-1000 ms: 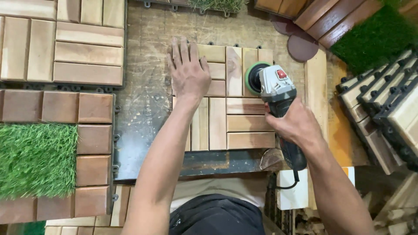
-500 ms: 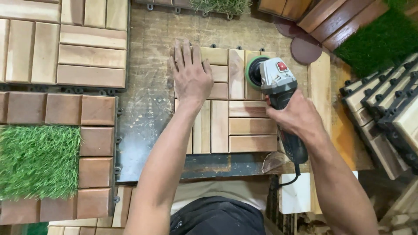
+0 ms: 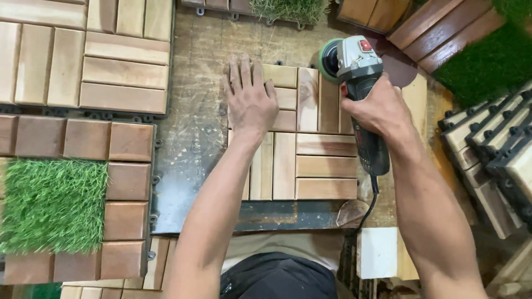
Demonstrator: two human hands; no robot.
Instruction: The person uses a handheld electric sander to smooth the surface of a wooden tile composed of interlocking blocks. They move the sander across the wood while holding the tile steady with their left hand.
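Note:
A square wooden deck tile (image 3: 310, 160) of light slats lies on the scratched workbench (image 3: 191, 138) in front of me. My left hand (image 3: 250, 99) lies flat on the tile's far left corner, fingers spread, pressing it down. My right hand (image 3: 377, 108) grips the body of a grey angle grinder (image 3: 357, 72) with a green-rimmed sanding disc (image 3: 328, 60). The disc sits at the tile's far right corner, over its far edge. The grinder's black cord (image 3: 368, 205) runs down past the bench's front edge.
Light wooden tiles (image 3: 83, 55) lie at far left, brown tiles with a fake-grass square (image 3: 52, 205) below them. More stacked tiles (image 3: 493, 149) stand at right, reddish slats and grass (image 3: 471, 50) at far right. Round sanding discs (image 3: 402, 63) lie behind the grinder.
My right hand has pushed the grinder away from me, from the tile's upper right slats to its far right corner. My left hand has stayed flat on the tile.

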